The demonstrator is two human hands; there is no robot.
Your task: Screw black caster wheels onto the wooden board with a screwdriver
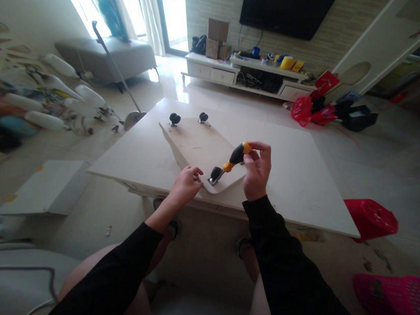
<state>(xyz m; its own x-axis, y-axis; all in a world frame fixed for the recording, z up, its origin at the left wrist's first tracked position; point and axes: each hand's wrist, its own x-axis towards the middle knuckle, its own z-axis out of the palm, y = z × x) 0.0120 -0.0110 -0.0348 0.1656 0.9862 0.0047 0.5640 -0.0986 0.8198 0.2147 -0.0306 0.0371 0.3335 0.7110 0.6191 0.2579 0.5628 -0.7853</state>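
Had driver (236,156) in R hand (258,172), pinched by butt end of handle betw. thumb & fingers. Aimed shaft down & to L of R hand, tip at metal plate (213,181) of near caster (216,172). Couldn't tell if seated in a screw. Had L hand (187,184) palm-down, fingers half-curled at edge of board (200,145), just L of near caster; couldn't tell firm pinch vs. light touch. Found board betw. & ahead of both hands, lying on table (295,174), near corner right by table edge. Spotted 2 far casters (175,118) standing on board, well ahead of L hand.

To do well (judgement): needed driver lined up w/ screw as squarely as poss. around wheel, plus steady push while turning, to avoid slipping out. Prob. wanted fuller grip on handle for torque. Also wanted L hand pressed firmly on board to stop spin, fingertips clear of tip. Best done in short turns, checking plate for flush seating.
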